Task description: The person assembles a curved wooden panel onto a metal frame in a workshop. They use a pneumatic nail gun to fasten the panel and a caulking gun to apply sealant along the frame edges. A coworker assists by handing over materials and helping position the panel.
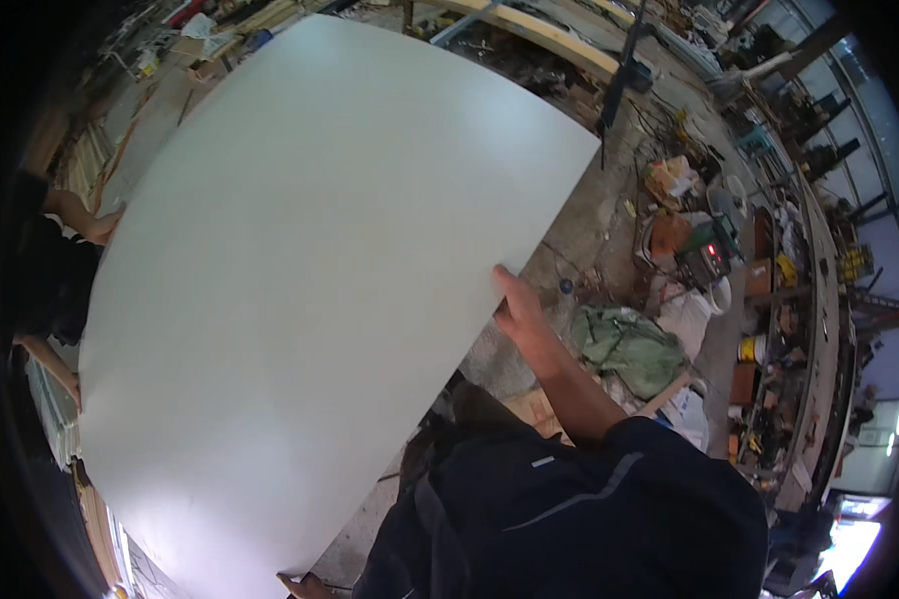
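Note:
A large white flat sheet [320, 240] fills the middle of the head view, its surface smooth and shiny. My right hand [514, 301] grips the near right edge, thumb on top and fingers curled underneath, mostly hidden. Down at the lower edge of the picture, my left hand [308, 586] holds the same edge close to a corner; only part of it shows. Across from me, a person in dark clothes [55, 270] has one hand [98, 228] and another hand [68, 387] at the far edge of the sheet.
A green cloth-like bundle [629, 347] and white sacks [687, 317] lie on the floor to my right. Beyond them stand a device with a red display [707, 257] and long cluttered shelving [819, 329]. A wooden beam [544, 35] runs past the sheet's upper edge.

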Available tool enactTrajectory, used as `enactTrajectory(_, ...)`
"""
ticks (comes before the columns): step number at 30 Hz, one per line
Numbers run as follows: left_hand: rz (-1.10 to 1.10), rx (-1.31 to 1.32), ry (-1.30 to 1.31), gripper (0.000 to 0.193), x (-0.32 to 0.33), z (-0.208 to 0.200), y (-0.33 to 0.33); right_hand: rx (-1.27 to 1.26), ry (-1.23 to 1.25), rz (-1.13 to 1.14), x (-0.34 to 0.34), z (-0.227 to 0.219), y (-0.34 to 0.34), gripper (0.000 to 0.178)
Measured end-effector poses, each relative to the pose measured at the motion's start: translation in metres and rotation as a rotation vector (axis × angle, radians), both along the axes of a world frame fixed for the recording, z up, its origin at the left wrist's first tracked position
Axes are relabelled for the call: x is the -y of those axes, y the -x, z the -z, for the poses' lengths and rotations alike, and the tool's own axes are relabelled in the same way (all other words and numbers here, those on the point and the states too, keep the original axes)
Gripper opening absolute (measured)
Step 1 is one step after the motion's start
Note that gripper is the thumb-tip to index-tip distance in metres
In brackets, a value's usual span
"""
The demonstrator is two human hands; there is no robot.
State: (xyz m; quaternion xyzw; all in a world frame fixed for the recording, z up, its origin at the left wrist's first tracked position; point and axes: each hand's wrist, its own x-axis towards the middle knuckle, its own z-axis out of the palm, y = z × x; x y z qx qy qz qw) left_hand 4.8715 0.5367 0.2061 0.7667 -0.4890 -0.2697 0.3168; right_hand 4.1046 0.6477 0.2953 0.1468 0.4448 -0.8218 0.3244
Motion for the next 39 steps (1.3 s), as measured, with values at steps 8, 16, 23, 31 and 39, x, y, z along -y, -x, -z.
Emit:
enactTrajectory(8, 0.184, 0.17, -0.027, 0.062, -0.005, 0.009, -0.006, -0.012, -0.047, 0.045, -0.003, -0.009, 0.008, 0.043)
enactTrajectory(16, 0.282, 0.237, -0.047, 0.063, -0.024, -0.001, -0.011, 0.007, -0.044, 0.028, -0.011, -0.014, 0.036, 0.04)
enactTrajectory(23, 0.349, 0.275, -0.055, 0.064, -0.047, 0.0, 0.002, 0.019, -0.107, -0.006, -0.019, -0.022, 0.06, 0.045)
enactTrajectory(31, 0.248, 0.131, -0.177, 0.056, -0.07, -0.009, 0.036, 0.019, -0.06, -0.039, -0.032, -0.005, 0.083, 0.04)
enactTrajectory(39, -0.073, -0.29, -0.227, 0.046, -0.073, 0.01, 0.036, -0.004, -0.083, -0.037, -0.04, 0.002, 0.1, 0.045)
